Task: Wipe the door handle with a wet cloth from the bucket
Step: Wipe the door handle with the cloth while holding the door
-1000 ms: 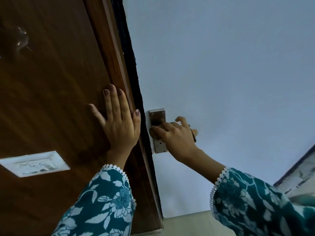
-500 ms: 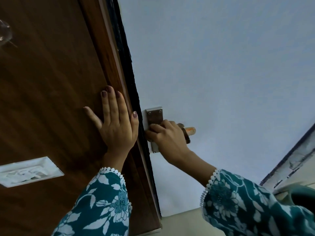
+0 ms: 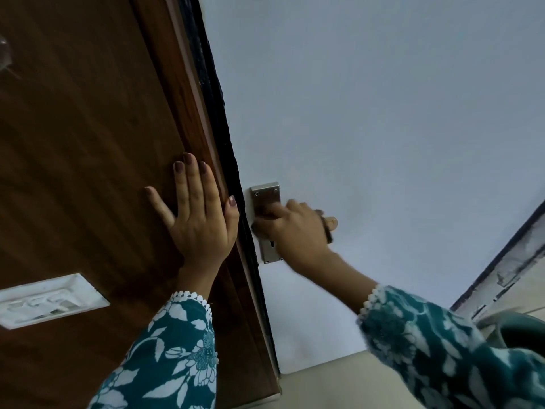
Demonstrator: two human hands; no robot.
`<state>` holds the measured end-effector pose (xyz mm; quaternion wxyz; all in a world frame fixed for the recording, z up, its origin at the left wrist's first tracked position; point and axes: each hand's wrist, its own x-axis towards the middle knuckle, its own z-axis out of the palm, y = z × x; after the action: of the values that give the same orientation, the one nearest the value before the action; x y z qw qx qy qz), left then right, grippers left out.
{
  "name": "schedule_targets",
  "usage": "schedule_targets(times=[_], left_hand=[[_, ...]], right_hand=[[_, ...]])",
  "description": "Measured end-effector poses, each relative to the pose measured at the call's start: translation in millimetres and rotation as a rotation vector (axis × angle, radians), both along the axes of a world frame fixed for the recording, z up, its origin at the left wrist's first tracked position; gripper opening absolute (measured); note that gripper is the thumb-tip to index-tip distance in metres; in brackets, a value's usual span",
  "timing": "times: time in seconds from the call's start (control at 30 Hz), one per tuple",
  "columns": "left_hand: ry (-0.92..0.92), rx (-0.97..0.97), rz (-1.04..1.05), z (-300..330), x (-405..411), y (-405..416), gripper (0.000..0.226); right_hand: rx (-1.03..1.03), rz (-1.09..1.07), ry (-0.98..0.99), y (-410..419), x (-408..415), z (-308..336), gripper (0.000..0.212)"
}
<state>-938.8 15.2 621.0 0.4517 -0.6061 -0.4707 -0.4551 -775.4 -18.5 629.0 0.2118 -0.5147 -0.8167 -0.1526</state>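
The left hand [image 3: 197,216] lies flat against the brown wooden door [image 3: 88,172], palm down, fingers straight and close together, thumb spread out to the side. It grips nothing; it only presses on the wood close to the door's edge. A teal sleeve with white flowers [image 3: 171,349] covers that forearm up to the wrist.

Just to the right of that hand, past the dark edge strip of the door, a metal plate [image 3: 267,199] is fixed to the pale blue-grey surface [image 3: 383,113]. The right hand [image 3: 298,231] is closed over the door handle [image 3: 331,223] at the middle of this plate, fingers curled, knuckles towards me. Only the rounded, pale orange end of the handle pokes out beyond the hand on its far side. A dark sliver of something shows along the hand's right edge; whether it is a cloth I cannot tell. This hand is blurred. Below its fingers the keyhole [image 3: 272,244] shows in the lower part of the plate.

Down to the left of the left hand, a white rectangular fitting [image 3: 50,299] sits on the door.
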Motion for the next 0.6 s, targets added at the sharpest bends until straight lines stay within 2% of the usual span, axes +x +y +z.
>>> schedule_targets(times=[0.07,0.17,0.3,0.4,0.6], left_hand=[[0.009,0.001,-0.010,0.0,0.1,-0.9,0.060],[0.020,-0.003,-0.019,0.2,-1.1,-1.2,0.061],[0.009,0.011,-0.022,-0.4,-0.9,-0.3,0.061],[0.008,0.017,-0.016,-0.2,1.0,-0.7,0.060],[0.004,-0.010,-0.009,0.6,0.4,-1.7,0.060]], right_hand=[[0.042,0.039,-0.019,-1.4,-10.7,-5.8,0.029],[0.051,0.048,0.096,3.5,12.3,-5.4,0.043],[-0.056,-0.083,0.133,6.3,60.9,-1.1,0.030],[-0.126,-0.180,0.084,4.4,84.7,6.4,0.032],[-0.053,-0.059,-0.053,-0.1,18.3,12.9,0.032]])
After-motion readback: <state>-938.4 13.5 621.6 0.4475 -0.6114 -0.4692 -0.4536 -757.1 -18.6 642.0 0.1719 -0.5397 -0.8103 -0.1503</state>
